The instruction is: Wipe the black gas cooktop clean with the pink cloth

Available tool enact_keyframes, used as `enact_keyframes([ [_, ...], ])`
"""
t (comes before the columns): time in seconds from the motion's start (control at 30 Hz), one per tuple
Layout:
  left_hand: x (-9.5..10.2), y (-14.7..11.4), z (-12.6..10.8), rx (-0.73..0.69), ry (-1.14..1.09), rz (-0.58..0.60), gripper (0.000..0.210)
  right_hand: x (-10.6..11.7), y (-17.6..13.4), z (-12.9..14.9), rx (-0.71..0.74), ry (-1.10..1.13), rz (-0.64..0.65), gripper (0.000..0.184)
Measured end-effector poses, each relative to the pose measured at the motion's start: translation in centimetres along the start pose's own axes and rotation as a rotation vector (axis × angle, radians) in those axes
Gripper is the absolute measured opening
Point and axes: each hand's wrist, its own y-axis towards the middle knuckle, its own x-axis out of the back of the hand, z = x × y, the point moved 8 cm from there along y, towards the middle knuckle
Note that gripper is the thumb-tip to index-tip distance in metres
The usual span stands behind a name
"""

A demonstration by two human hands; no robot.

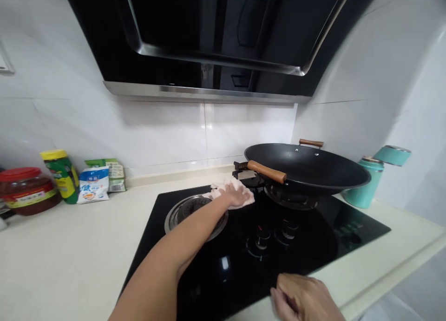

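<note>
The right hand, fingers clenched, is at the front edge of the black glass cooktop, while farther in, the left hand, its grip unclear, covers a crumpled pale-pink cloth, where an overlong sweep could knock the brown wooden handle of the wide black wok.

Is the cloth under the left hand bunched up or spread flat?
Bunched up: the pale cloth shows creases and uneven edges around the left hand.
</note>
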Motion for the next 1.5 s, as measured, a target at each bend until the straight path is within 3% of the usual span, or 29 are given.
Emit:
enact_keyframes([
  [0.17, -2.5, -3.9, -5.7, -0.234, 0.013, 0.094, 0.072, -0.1, 0.0, -0.2, -0.092, -0.042, -0.001, 0.033],
  [0.3, -2.8, -6.4, -7.0, -0.347, 0.033, 0.105, 0.069, -0.4, -0.1, -1.0, -0.208, -0.010, 0.032, 0.033],
  [0.57, -2.4, -10.8, -4.6, -0.289, 0.067, 0.003, 0.060, 0.2, -0.2, -1.3, -0.285, 0.010, 0.044, 0.031],
  [1.0, -2.4, -24.0, -1.2, -0.174, 0.119, -0.186, 0.063, -0.1, -0.6, -1.7, -0.318, -0.017, 0.070, 0.031],
  [1.13, -2.1, -28.9, 0.7, -0.167, 0.121, -0.190, 0.062, -0.1, -0.7, -1.5, -0.306, -0.015, 0.075, 0.031],
  [1.27, -1.0, -32.1, 5.1, -0.052, 0.123, -0.181, 0.065, 0.2, -0.8, -1.1, -0.302, -0.020, 0.078, 0.033],
  [1.37, -0.3, -32.9, 9.4, 0.049, 0.146, -0.195, 0.066, 0.3, -0.8, -0.9, -0.301, -0.017, 0.084, 0.033],
  [1.5, 0.2, -31.9, 13.9, 0.091, 0.228, -0.220, 0.059, 0.1, -0.7, -0.9, -0.303, -0.004, 0.092, 0.033],
])
